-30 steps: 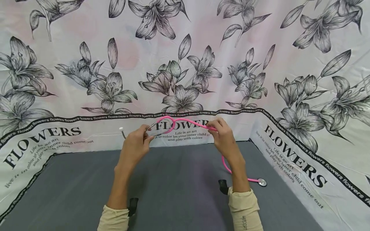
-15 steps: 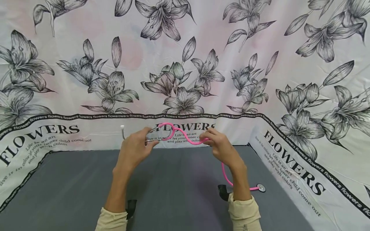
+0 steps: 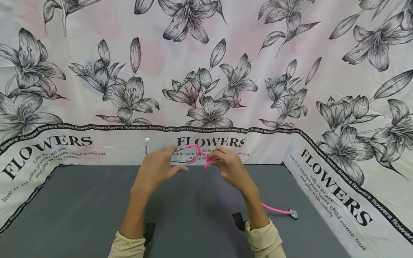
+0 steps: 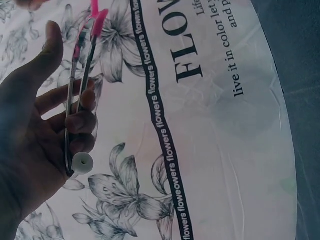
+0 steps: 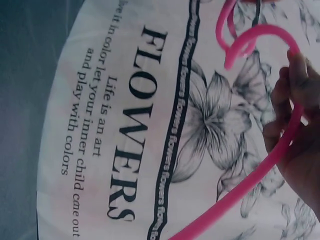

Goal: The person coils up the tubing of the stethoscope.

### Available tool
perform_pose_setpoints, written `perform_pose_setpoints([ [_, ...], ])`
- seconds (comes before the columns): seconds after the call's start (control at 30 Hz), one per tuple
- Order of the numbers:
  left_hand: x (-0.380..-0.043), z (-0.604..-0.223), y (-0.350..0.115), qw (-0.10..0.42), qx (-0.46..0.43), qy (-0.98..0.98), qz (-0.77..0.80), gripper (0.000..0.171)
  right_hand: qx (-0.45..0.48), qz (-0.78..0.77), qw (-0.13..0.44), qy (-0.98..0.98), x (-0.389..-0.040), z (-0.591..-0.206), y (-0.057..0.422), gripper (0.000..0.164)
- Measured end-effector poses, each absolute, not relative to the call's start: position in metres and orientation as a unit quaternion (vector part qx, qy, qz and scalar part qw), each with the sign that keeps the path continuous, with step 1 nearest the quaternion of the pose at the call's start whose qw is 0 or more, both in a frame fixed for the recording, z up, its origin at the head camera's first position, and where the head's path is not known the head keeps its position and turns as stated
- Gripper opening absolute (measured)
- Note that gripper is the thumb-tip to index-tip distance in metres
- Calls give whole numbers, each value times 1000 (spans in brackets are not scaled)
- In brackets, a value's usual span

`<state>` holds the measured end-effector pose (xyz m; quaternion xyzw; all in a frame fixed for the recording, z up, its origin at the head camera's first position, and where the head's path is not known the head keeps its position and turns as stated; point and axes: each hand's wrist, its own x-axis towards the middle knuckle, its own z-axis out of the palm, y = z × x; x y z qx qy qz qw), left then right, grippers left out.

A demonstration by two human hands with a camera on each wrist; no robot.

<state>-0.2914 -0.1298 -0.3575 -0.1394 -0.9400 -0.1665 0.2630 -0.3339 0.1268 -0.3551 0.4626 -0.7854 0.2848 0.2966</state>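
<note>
Your left grip (image 3: 155,170) curls fingers round the stethoscope's metal tubes (image 4: 89,60), thumb clear; your right grip (image 3: 233,169) pinches its pink hose (image 5: 250,182), seemingly so the loop (image 3: 198,152) between hangs supported above the bench (image 3: 190,218), where the chest piece (image 3: 293,214) lies at right.

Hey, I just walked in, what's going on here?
Someone is handling a pink stethoscope. The left hand has its grip on the metal ear tubes, and the right hand pinches the pink tubing. Both are raised above the gray table, where the chest piece lies off to the right.
</note>
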Motion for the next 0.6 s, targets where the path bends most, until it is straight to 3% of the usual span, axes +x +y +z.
perform_pose_setpoints([
  [0.2, -289, -360, -117, 248, -180, -939, -157, 74, 415, 274, 361, -789, -327, -361, 101, 4],
  [0.43, -285, -365, -98, 224, -209, -935, -181, 62, 361, 276, 406, -793, -323, -367, 87, 6],
  [0.6, -286, -362, -92, 207, -206, -940, -177, 42, 333, 266, 425, -798, -321, -369, 87, 5],
])
